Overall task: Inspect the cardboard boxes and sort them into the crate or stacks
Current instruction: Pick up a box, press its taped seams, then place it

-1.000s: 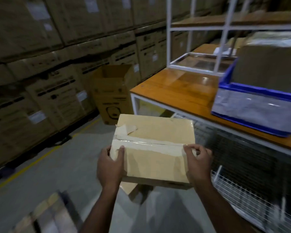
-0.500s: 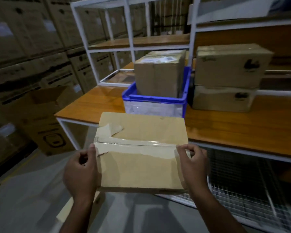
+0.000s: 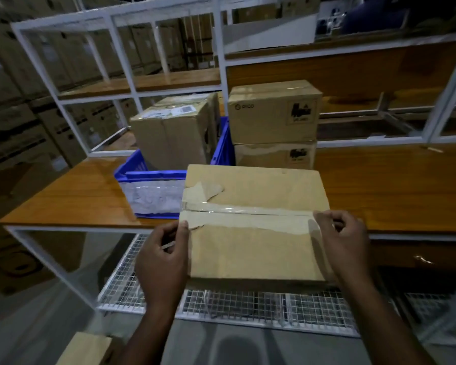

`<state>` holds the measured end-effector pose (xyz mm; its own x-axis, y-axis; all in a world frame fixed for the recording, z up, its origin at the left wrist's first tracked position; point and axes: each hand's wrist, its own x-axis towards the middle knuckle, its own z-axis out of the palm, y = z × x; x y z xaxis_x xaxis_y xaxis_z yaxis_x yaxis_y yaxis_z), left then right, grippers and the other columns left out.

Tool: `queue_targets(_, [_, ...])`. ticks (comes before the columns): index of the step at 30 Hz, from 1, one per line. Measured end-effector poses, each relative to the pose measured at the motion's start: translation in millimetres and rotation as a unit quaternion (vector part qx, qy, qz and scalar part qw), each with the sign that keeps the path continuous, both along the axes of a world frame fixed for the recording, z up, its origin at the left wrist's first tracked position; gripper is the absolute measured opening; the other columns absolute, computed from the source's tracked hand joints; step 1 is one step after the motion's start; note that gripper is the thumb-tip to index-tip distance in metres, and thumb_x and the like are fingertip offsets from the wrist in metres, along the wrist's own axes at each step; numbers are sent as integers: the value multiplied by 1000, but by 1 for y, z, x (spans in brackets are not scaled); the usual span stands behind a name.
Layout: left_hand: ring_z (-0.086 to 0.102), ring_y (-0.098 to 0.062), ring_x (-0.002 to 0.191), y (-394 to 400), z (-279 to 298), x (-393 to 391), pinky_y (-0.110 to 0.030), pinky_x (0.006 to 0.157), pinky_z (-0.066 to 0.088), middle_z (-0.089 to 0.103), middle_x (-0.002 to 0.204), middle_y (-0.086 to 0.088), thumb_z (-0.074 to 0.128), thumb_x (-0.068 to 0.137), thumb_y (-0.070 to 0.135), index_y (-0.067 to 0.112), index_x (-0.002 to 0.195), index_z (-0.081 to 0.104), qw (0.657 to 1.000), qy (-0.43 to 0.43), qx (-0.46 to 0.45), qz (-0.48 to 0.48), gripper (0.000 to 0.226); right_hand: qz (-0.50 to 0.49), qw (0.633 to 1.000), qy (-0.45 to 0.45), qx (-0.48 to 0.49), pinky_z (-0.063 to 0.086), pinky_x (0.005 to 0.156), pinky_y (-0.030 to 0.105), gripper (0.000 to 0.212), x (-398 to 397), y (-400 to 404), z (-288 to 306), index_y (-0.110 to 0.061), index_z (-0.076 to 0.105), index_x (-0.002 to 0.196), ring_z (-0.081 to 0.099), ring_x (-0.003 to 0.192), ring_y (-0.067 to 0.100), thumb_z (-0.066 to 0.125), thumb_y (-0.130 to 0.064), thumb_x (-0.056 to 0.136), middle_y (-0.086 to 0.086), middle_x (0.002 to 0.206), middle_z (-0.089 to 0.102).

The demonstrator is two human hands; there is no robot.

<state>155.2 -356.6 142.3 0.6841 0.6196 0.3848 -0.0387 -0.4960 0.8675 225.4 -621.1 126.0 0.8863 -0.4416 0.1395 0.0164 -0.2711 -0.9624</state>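
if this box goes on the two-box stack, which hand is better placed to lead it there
Right, probably. The right hand grips the held box on the side nearer the stack; the left hand sits toward the blue crate.

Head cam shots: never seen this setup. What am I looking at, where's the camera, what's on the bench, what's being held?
There is no robot here. A person wears one wide-angle camera on the head, which looks forward and down, so the two arms that enter from the bottom edge are that person's own.

The left hand and the right hand grip the two sides of a flat cardboard box with torn tape across its top. They hold it in front of a wooden bench.

On the bench stands a blue crate with a tall box inside. Right of the crate is a stack of two boxes.

Under the bench is a wire shelf. Large cartons line the wall on the left.
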Motion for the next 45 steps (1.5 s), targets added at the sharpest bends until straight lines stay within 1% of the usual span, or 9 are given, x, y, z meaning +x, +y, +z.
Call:
queue_targets(7, [63, 13, 90, -34, -9, 56, -21, 72, 51, 70, 98, 22, 67, 93, 42, 32, 108, 70, 993, 4, -24, -119, 18, -32, 999, 40, -17, 39, 62, 30, 27, 34, -56, 10, -20, 67, 89, 56, 85, 19, 64, -47, 92, 3, 100, 64])
queue_targets(14, [60, 5, 100, -40, -15, 121, -28, 82, 53, 64, 107, 24, 67, 91, 46, 38, 116, 62, 980, 15, -49, -193, 27, -40, 998, 27, -27, 39, 61, 29, 22, 82, -72, 43, -23, 65, 96, 52, 82, 11, 64, -44, 93, -9, 92, 60])
queue_targets(18, [57, 6, 102, -37, -23, 155, -18, 77, 47, 59, 112, 25, 71, 88, 46, 38, 126, 53, 971, 44, -20, -233, 43, -51, 997, 33, -43, 38, 61, 29, 25, 115, -63, 40, -20, 67, 98, 53, 82, 11, 64, -44, 93, -7, 93, 62])
queue_targets(22, [57, -10, 114, -29, -42, 182, -30, 86, 51, 58, 131, 12, 76, 85, 44, 31, 143, 46, 960, 93, 20, -264, 66, -56, 995, 49, -71, 43, 66, 31, 25, 137, -52, 20, -17, 70, 97, 58, 87, 17, 65, -41, 93, 1, 101, 67])
queue_targets(28, [51, -14, 128, -28, -55, 200, -45, 102, 51, 48, 148, 8, 70, 86, 56, 30, 155, 31, 956, 105, 9, -275, 84, -62, 990, 64, -112, 45, 66, 30, 28, 162, -52, 9, -20, 70, 102, 61, 92, 20, 63, -46, 93, 0, 105, 68])
queue_targets(34, [39, -1, 127, -38, -49, 213, -26, 99, 42, 34, 141, 22, 65, 88, 54, 29, 159, 21, 951, 102, -3, -293, 87, -105, 962, 27, -250, 47, 64, 28, 21, 184, -44, 8, -22, 69, 97, 59, 78, 12, 60, -41, 95, -2, 93, 67])
queue_targets(37, [41, -7, 131, -42, -46, 221, -34, 105, 45, 35, 143, 22, 59, 90, 58, 36, 155, 22, 945, 110, 34, -306, 79, -125, 935, 12, -332, 45, 61, 27, 19, 195, -40, 6, -21, 69, 93, 58, 76, 13, 60, -38, 94, -2, 90, 68])
queue_targets(40, [16, -16, 154, -45, -43, 231, -46, 122, 27, 18, 167, 6, 53, 96, 55, 22, 158, 28, 942, 103, 191, -256, 74, -116, 915, -55, -383, 40, 69, 27, 14, 198, -37, 4, -17, 70, 92, 53, 78, 11, 63, -29, 93, 0, 90, 68])
queue_targets(45, [16, -12, 154, -67, -27, 237, -30, 123, 11, 29, 165, 0, 46, 104, 43, 19, 155, 38, 883, 88, 344, -307, 56, -56, 914, -134, -378, 38, 80, 28, 13, 177, -27, -9, -15, 68, 95, 59, 85, 16, 59, -25, 95, 2, 92, 68])
